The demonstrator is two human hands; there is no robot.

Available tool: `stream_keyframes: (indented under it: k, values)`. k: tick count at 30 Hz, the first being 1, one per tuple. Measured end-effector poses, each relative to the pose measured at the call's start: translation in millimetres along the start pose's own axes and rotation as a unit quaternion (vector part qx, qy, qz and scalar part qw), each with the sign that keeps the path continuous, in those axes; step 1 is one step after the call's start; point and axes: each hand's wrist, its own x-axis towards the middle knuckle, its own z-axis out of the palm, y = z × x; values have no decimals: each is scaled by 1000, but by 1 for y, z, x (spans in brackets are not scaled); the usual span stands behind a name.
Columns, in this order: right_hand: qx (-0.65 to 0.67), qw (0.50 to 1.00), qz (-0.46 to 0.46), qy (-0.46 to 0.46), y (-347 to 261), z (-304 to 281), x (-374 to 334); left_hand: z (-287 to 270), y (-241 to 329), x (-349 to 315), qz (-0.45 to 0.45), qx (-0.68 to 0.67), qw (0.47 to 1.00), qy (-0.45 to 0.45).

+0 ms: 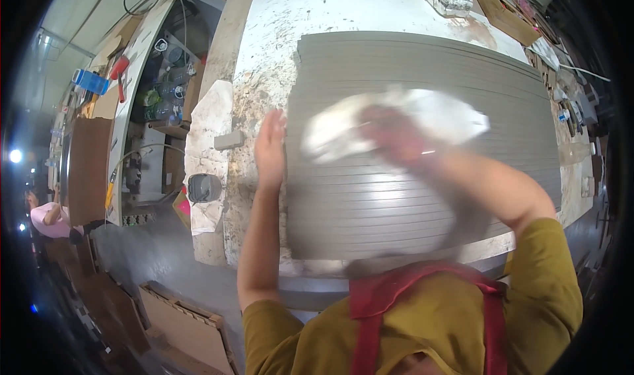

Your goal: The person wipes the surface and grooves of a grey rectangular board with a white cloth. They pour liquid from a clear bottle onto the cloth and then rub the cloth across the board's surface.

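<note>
A large grey panel, its surface scored with long parallel grooves, is seen lying flat on a paint-spattered white worktable, and everything else is placed here relative to that panel. The left hand is laid flat with fingers straight and together, pressed along the panel's left edge where it meets the tabletop; nothing is gripped by it. The right hand is blurred over the panel's upper middle and is closed on a crumpled white cloth, which is spread across the grooved surface to both sides of the hand and appears to touch it. Off the panel's left edge, on a pale sheet hanging over the table's side, a small grey block is seen, and lower on the same sheet a dark round object whose kind cannot be told. Beyond the panel's far right corner, brown cardboard pieces are lying on the bench. Well to the left of the panel, past the table, cluttered shelving with bottles is visible, and a blue object rests further left still. Below the panel's near edge, the person's mustard sleeves and red apron straps are seen
</note>
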Motion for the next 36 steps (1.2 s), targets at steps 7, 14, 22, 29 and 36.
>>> stream_keyframes:
  k: [7, 14, 22, 29, 36]
  values:
    - [-208, 948, 239, -24, 94, -118, -107, 26, 48, 38, -150, -84, 983, -71]
    - [-58, 997, -36, 24, 16, 13, 131, -6, -5, 61, -168, -44, 942, -286]
    - [-23, 996, -88, -5, 43, -12, 69, 13, 20, 44, -35, 66, 989, -126]
    - [-44, 997, -1, -58, 9, 3, 142, 2, 1, 60, -145, 53, 972, -179]
    - [-6, 975, 199, -98, 48, -59, 5, 9, 36, 31, -87, 94, 976, -174]
